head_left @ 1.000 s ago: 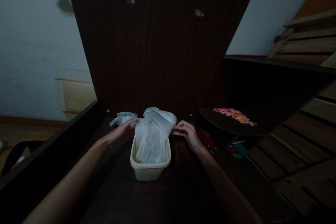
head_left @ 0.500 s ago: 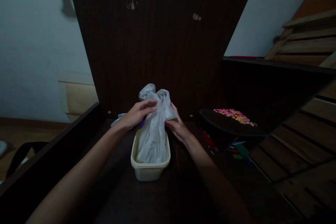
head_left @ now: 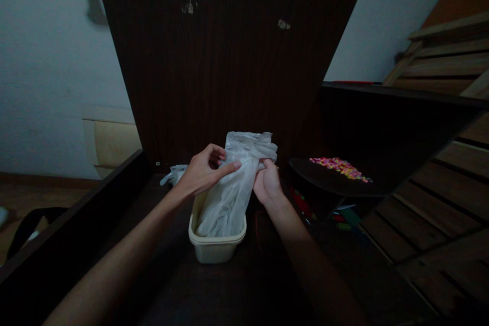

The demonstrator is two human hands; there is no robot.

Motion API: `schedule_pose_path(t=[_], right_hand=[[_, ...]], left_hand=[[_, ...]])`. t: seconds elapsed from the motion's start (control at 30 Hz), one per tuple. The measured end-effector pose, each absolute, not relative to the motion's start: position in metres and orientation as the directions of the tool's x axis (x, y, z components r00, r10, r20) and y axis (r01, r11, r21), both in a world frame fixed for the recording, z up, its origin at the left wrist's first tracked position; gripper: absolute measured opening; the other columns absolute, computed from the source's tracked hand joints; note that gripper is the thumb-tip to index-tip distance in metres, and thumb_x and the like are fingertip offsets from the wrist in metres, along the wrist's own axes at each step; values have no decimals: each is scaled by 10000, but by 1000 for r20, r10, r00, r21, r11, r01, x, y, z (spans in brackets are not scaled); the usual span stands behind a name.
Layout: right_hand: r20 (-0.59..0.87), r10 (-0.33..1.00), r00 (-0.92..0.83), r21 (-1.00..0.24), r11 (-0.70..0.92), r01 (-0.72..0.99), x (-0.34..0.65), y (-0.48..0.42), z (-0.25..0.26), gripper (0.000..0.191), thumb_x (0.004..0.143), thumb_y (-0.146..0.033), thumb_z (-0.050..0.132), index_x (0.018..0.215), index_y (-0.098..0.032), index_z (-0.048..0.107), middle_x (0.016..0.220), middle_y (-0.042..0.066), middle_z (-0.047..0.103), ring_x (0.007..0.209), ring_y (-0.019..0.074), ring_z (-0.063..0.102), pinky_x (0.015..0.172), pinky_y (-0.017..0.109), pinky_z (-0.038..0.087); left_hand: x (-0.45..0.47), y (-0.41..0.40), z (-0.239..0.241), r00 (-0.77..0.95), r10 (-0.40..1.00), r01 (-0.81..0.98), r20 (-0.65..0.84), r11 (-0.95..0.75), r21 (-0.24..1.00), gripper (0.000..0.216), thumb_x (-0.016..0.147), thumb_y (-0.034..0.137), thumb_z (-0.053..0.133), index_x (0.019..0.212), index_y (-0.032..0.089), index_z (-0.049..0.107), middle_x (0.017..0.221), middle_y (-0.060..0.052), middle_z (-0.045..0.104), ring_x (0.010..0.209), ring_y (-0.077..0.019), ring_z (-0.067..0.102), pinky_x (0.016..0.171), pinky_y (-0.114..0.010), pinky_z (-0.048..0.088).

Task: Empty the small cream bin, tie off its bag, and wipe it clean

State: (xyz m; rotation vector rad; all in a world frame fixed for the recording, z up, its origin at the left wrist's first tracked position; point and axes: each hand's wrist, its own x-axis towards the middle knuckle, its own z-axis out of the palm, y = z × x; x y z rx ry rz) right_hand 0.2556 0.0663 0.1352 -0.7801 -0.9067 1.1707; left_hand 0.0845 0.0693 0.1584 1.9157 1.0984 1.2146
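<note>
A thin, whitish plastic bag rises crumpled out of a cream rectangular tub, its top folded over to the right. On the bag's left side, my left hand has its thumb stretched across the plastic and its fingers bent, with a gap between them. My right hand grips the bag's upper right part from beside and below; some of its fingertips are hidden by the plastic. The bag's lower end lies inside the tub, and what it contains cannot be made out.
Behind the tub stands a tall dark wooden panel. Another crumpled pale bag lies behind my left wrist. To the right, a rounded dark shelf bears a heap of small pink and yellow pieces. A low dark board edges the left side.
The bag's top has gone from two upright loops to a fold leaning right. My right hand has turned palm up and moved slightly right; my left thumb has spread away from its fingers.
</note>
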Motion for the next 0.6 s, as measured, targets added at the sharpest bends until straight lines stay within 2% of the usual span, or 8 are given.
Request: schedule_pose_path(t=[0.1, 0.2, 0.27, 0.37, 0.47, 0.6], right_hand=[[184, 977, 103, -891, 210, -402, 252, 61, 141, 364, 733, -450, 466, 938, -219, 658, 830, 90, 733, 965, 305, 701, 791, 427, 603], [220, 974, 57, -888, 224, -403, 246, 56, 145, 429, 770, -542, 464, 969, -215, 657, 886, 91, 738, 1017, 309, 687, 823, 433, 593], [288, 955, 70, -861, 290, -417, 248, 56, 145, 441, 795, -583, 461, 987, -231, 646, 956, 81, 736, 1055, 299, 674, 846, 435, 584], [318, 935, 159, -818, 356, -452, 265, 63, 142, 305, 800, -505, 509, 941, -255, 615, 1005, 53, 725, 1049, 262, 671, 865, 412, 575], [218, 939, 267, -812, 327, -484, 293, 78, 135, 169, 735, -372, 558, 848, -248, 580, 922, 46, 721, 947, 230, 677, 825, 369, 580], [38, 916, 399, -854, 237, -463, 321, 86, 127, 191, 654, -268, 575, 841, -229, 581, 980, 83, 730, 951, 249, 679, 815, 397, 577]], left_hand=[[92, 69, 153, 339, 889, 331, 309, -420, 845, 859, 566, 548, 890, 1256, 162, 556, 1214, -161, 662, 1073, -340, 650, 927, -483, 523], [103, 75, 144, 379, 856, 298, 352, -473, 829, 1070, 518, 463, 931, 1403, 137, 426, 1350, -206, 585, 1233, -401, 579, 1048, -528, 463], [107, 81, 139, 396, 823, 247, 407, -522, 816, 1015, 593, 387, 879, 1432, 126, 372, 1360, -199, 568, 1253, -385, 564, 1086, -517, 438], [106, 89, 132, 434, 795, 135, 423, -522, 842, 878, 673, 242, 724, 1446, 134, 321, 1338, -166, 570, 1223, -330, 581, 1080, -484, 445], [100, 90, 131, 457, 801, 86, 387, -473, 877, 795, 659, 189, 643, 1404, 154, 369, 1294, -131, 590, 1196, -297, 587, 1055, -446, 458], [95, 86, 137, 483, 827, 112, 288, -384, 917, 663, 657, 208, 600, 1307, 177, 472, 1195, -92, 633, 1113, -271, 617, 964, -385, 504]])
